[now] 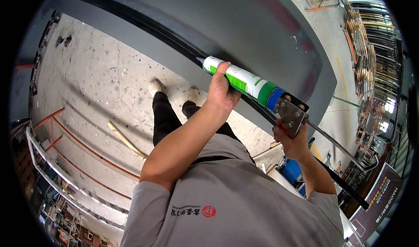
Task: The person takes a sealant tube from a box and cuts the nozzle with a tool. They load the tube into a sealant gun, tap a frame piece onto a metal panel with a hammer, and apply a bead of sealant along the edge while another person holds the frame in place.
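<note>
the left hand [221, 90] is wrapped around the white-and-green sealant cartridge [242, 82] of a metal caulking gun [291, 111], and the right hand [291, 141] is closed on its trigger handle. the nozzle tip touches the black seam strip [144, 22] along the big grey metal panel [244, 24]. no bead is discernible; much of the seam likely remains.

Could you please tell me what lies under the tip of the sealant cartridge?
The sealant cartridge, steadied by the left hand, points its nozzle at a black strip edging the grey panel. The exact contact point is too small to see.
</note>
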Demonstrator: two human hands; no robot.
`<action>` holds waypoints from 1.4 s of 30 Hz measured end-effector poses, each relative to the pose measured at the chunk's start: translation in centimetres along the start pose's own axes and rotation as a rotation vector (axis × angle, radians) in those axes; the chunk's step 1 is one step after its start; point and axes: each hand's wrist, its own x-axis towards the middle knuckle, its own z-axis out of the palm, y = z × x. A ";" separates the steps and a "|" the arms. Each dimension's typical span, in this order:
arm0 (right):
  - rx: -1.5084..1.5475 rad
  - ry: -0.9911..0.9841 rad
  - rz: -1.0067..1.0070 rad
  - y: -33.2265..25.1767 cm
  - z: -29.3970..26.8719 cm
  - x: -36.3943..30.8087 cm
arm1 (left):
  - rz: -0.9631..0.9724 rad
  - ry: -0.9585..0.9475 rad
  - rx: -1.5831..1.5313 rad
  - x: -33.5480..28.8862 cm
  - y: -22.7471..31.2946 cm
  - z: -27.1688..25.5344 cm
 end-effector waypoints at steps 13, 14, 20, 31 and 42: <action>0.074 0.084 0.109 5.2 -4.3 -4.0 | -0.037 0.013 0.035 -0.2 -7.5 -2.6; 0.069 0.084 0.110 5.6 -4.8 -4.3 | -0.038 -0.012 0.023 -0.1 -8.1 -2.8; 0.084 0.156 -0.009 8.7 -6.4 -5.4 | -0.022 -0.009 0.020 -0.2 -11.1 -3.7; -0.094 0.091 -0.058 13.2 -11.1 -8.2 | -0.029 -0.021 -0.002 1.0 -18.0 -6.4; -0.115 0.168 0.083 17.4 -15.4 -13.2 | -0.123 -0.008 0.010 0.2 -25.3 -9.2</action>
